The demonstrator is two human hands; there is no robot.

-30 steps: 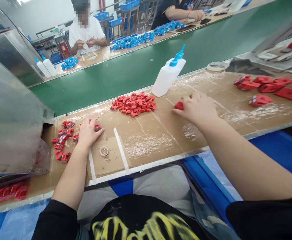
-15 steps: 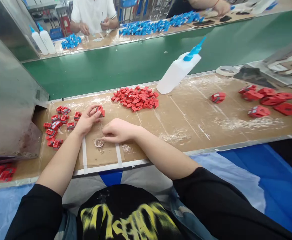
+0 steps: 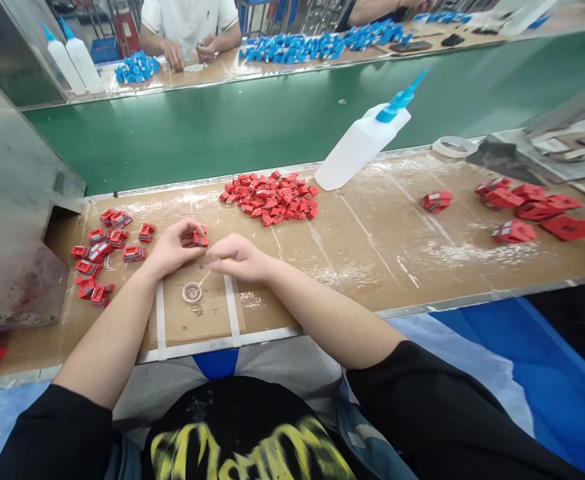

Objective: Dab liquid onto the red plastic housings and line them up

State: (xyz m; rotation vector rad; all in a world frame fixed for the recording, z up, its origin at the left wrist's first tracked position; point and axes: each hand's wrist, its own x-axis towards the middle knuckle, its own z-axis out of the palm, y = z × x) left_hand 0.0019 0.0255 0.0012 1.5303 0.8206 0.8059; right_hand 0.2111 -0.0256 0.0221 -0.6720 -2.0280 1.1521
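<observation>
My left hand (image 3: pixel 175 248) is closed around a small red plastic part (image 3: pixel 200 237), holding it above the bench. Close to its right, my right hand (image 3: pixel 239 259) pinches a thin pale stick (image 3: pixel 205 276), which slants down toward a small round clear dish (image 3: pixel 192 292). Whether the stick's tip touches the dish I cannot make out. The dish sits on a cardboard pad (image 3: pixel 197 323) edged with white tape. Left of my left hand lie several red-and-grey parts (image 3: pixel 99 252). A heap of red parts (image 3: pixel 275 197) lies beyond my hands.
A white bottle with a blue nozzle (image 3: pixel 359 150) leans behind the heap. More red pieces (image 3: pixel 515 231) and a tape roll (image 3: pixel 455 147) are at right. A metal housing (image 3: pixel 17 220) borders the left. Across the green belt (image 3: pixel 197 127), a co-worker's hands (image 3: pixel 175 55) work near blue parts.
My right hand has lifted from beside the dish toward the red part, and the stick now shows. The left hand has turned the red part and lowered it slightly. The view has shifted a little.
</observation>
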